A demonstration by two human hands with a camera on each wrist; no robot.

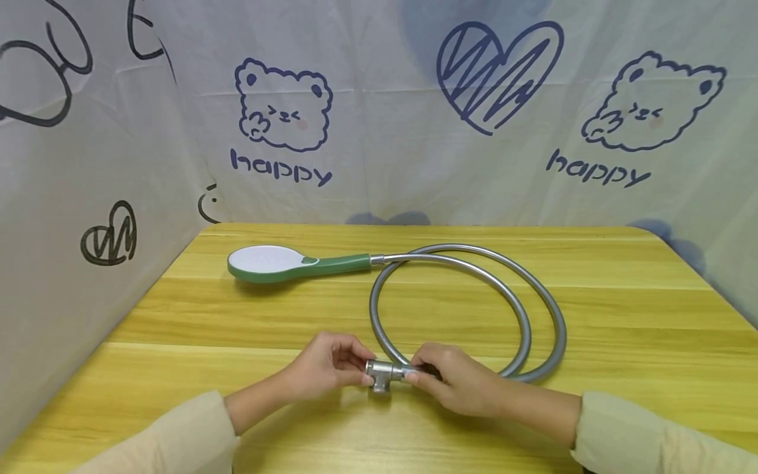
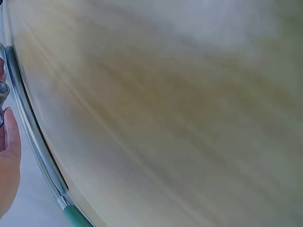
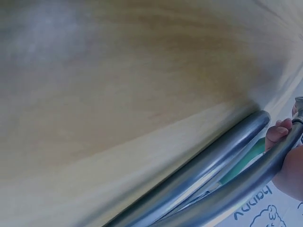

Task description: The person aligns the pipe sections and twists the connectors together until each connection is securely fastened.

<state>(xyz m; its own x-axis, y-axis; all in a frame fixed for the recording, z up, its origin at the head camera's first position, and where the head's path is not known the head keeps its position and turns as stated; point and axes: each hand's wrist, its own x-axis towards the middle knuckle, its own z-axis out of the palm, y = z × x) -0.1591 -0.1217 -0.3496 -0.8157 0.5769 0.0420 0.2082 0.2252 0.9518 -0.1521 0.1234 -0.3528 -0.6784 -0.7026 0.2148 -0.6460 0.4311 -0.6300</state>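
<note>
Near the front of the table, my left hand (image 1: 328,367) pinches a metal T-shaped pipe fitting (image 1: 381,372) between thumb and fingers. One threaded opening of the fitting (image 2: 4,90) shows at the edge of the left wrist view. My right hand (image 1: 458,380) grips the end of a grey metal shower hose (image 1: 559,322), which meets the fitting's right side. Whether the joint is fully threaded cannot be seen. The hose loops behind the hands and runs to a green shower head (image 1: 269,262) lying with its white face up.
The wooden table (image 1: 296,309) has a back edge against a white cloth (image 1: 379,145) with drawn bears and a heart. Another cloth wall (image 1: 47,263) stands along the left side. The hose coils cover the table's middle right.
</note>
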